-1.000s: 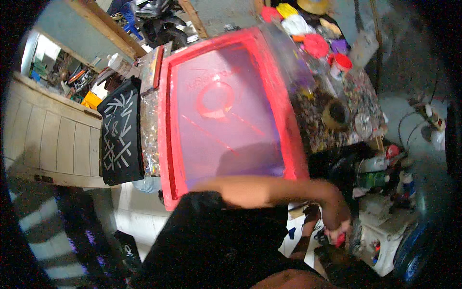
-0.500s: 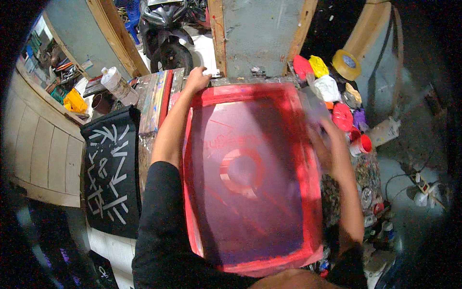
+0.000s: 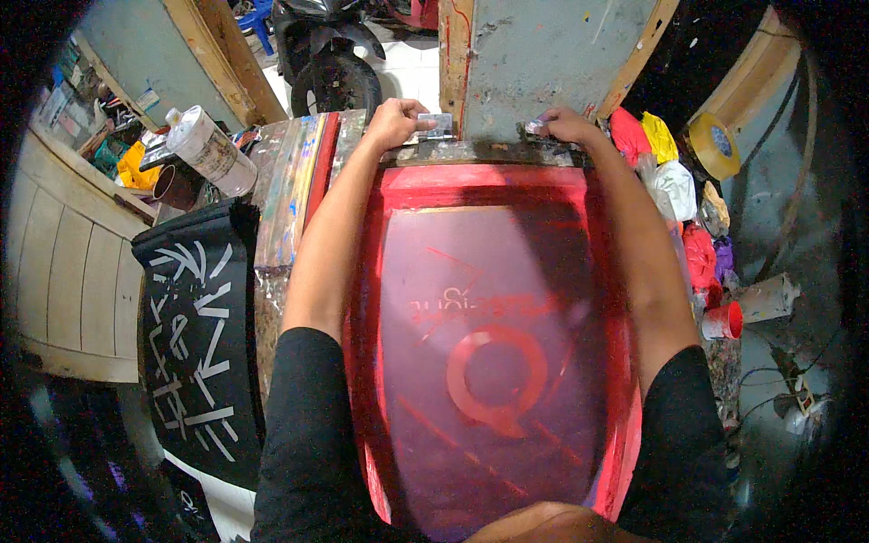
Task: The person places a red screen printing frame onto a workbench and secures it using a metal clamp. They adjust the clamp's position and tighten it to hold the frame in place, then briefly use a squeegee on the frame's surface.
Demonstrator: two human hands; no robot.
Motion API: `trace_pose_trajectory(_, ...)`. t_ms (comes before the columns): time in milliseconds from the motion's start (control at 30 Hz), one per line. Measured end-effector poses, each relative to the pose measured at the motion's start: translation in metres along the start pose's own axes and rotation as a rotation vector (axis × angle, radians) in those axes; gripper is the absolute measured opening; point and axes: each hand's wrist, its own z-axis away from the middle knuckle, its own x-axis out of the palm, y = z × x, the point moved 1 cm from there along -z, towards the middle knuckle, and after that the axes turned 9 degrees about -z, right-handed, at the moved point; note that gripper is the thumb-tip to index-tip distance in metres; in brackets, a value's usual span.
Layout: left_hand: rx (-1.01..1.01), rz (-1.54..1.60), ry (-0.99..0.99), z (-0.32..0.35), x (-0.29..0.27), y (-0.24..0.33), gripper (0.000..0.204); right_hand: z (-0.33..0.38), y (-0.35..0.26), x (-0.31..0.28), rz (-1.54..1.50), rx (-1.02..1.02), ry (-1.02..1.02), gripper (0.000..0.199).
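Red printing screen [image 3: 493, 362] lies flat on the desk [image 3: 290, 181], long axis running straight away from me, its far edge at the clamps. I see my left hand [image 3: 394, 122] closed on the left clamp [image 3: 436, 125] and my right hand [image 3: 563, 125] closed on the right clamp [image 3: 536, 128], both equally near that edge.

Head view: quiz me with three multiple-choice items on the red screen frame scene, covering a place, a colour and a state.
1. Where are both hands?
A. at the frame's far edge
B. at its near edge
C. off the table

2. What colour is the tape roll at upper right?
A. blue
B. yellow-brown
C. white

3. How does the frame lie?
A. flat on the table
B. standing upright
C. leaning on the wall

Answers: 1 A, the left hand and right hand grip metal clamps beyond the red screen frame. 2 B, the tape roll is yellow-brown. 3 A, it lies flat.
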Motion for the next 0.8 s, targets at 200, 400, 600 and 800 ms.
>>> trace_pose_trajectory(200, 0.194, -0.108, 0.012, 0.036, -0.025, 0.037, 0.016, 0.040, -0.016, -0.015, -0.026, -0.149, 0.184, 0.039)
trace_pose_trajectory(400, 0.362, -0.158, 0.003, 0.050, -0.024, 0.037, 0.008, 0.077, -0.025, -0.007, 0.135, -0.408, 0.254, 0.019)
trace_pose_trajectory(600, 0.431, -0.181, -0.121, 0.055, -0.023, 0.030, 0.009, 0.099, -0.026, -0.004, 0.221, -0.525, 0.165, 0.016)
trace_pose_trajectory(800, 0.356, -0.305, -0.113, 0.063, -0.019, 0.029, 0.014, 0.111, -0.034, -0.003, 0.211, -0.442, 0.143, 0.022)
